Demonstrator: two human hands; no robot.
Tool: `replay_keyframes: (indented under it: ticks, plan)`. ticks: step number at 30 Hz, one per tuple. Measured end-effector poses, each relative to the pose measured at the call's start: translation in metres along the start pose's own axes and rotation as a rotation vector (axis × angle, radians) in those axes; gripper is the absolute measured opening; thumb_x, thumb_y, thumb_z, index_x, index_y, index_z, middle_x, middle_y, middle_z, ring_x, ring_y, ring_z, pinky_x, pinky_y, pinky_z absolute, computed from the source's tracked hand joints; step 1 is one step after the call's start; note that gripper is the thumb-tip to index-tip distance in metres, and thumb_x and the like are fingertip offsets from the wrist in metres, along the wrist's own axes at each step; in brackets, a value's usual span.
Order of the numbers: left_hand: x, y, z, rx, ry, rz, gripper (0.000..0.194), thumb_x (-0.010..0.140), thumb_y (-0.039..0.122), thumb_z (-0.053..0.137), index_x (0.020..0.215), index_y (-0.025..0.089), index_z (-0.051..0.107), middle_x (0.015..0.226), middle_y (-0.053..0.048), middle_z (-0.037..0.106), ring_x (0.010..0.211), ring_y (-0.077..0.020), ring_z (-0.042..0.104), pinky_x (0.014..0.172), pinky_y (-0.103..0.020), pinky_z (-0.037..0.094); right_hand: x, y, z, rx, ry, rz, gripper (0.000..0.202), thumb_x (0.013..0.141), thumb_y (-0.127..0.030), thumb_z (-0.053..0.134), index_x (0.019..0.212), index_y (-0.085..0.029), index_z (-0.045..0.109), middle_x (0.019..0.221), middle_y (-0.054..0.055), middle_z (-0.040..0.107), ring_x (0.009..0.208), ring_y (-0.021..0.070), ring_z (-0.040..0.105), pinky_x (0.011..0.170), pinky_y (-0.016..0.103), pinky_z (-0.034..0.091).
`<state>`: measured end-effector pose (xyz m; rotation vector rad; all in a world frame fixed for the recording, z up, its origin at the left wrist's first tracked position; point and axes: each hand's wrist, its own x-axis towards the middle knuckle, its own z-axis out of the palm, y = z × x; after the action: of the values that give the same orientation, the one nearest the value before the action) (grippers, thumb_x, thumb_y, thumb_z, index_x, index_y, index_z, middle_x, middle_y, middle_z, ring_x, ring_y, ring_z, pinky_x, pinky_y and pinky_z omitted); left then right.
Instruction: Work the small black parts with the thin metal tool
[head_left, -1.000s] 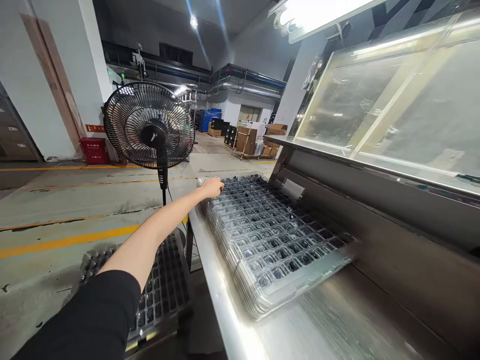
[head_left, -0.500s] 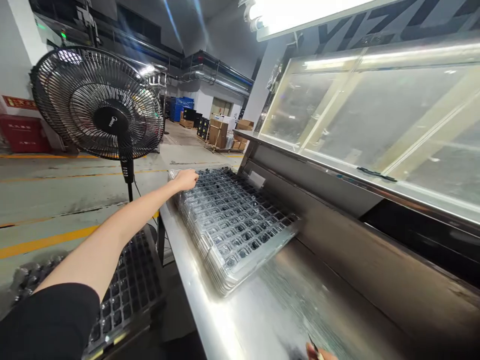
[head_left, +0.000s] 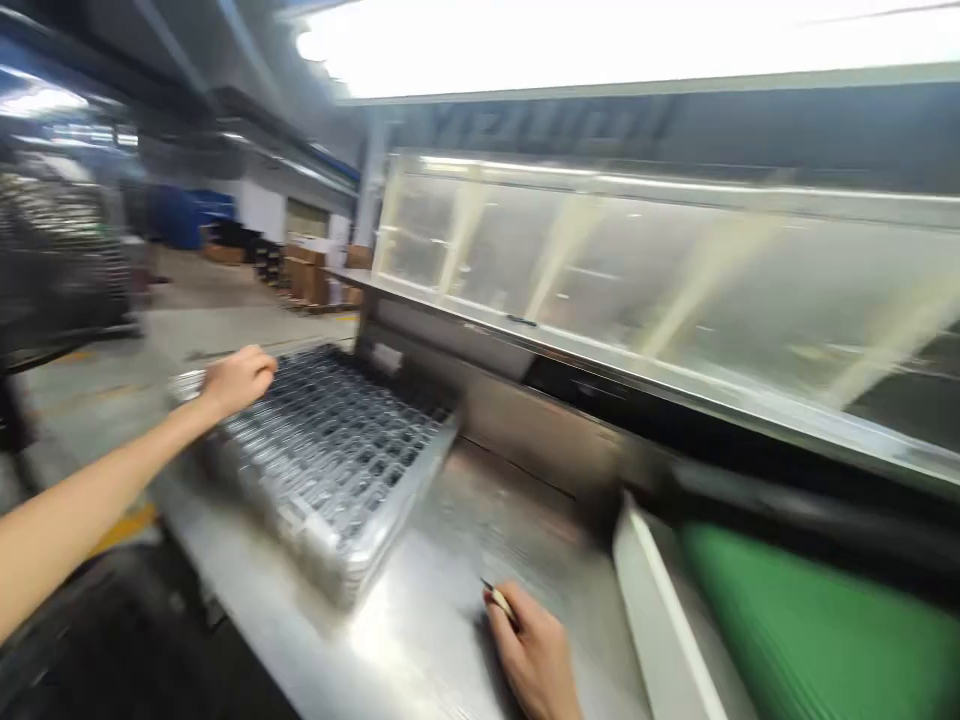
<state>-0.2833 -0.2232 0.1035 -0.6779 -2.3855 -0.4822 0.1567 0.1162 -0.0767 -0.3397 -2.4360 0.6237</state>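
- Left of centre in the head view, the left hand (head_left: 238, 378) rests with curled fingers on the far corner of a stack of clear plastic trays (head_left: 322, 455); the blur hides whether the fingers pinch the rim or only press on it.
- That stack lies on the steel table (head_left: 420, 640), tilted a little, its near corner pointing toward the lower middle of the frame.
- At the bottom centre, the right hand (head_left: 536, 660) lies on the table with fingers loosely bent around a thin pen-like stick (head_left: 498, 600), whose tip points up-left toward the stack.
- Compared with half a second ago, the view has swung right: the fan that filled the upper left is now only a dark smear at the left edge, and a green belt (head_left: 810, 630) behind a white rail (head_left: 652, 610) has come into the lower right.
- The right hand, then a sliver at the bottom edge, is now in plain sight; the left hand's place on the tray corner is unchanged, so the trays look held steady while attention turns right.
- Across the upper right runs a cloudy machine cover (head_left: 637, 270) under a bright lamp (head_left: 600, 45).
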Motion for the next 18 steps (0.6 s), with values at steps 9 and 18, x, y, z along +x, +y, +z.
replay_keyframes:
  ticks: [9,18]
  plan:
    - [-0.013,0.213,-0.018,-0.526,0.279,0.756,0.068,0.097,0.043,0.045,0.153,0.082,0.035,0.117,0.014,0.077,0.094,-0.0299,0.078,0.068,-0.048,0.056,0.009,-0.005,0.005,-0.096,0.018,0.109,0.01,0.094,-0.025,0.071,0.085,-0.024,0.067,0.084,-0.003,0.073,0.076,0.0188,0.067,0.063,0.03,0.029]
    - [-0.072,0.468,-0.029,-0.663,0.294,1.456,0.026,0.112,0.032,0.047,0.134,0.029,0.062,0.109,-0.008,0.076,0.083,-0.0246,0.073,0.067,-0.041,0.059,0.013,-0.01,0.006,-0.27,-0.073,0.091,0.016,0.104,-0.04,0.082,0.099,-0.027,0.074,0.095,-0.006,0.077,0.086,0.0215,0.072,0.061,0.031,0.034]
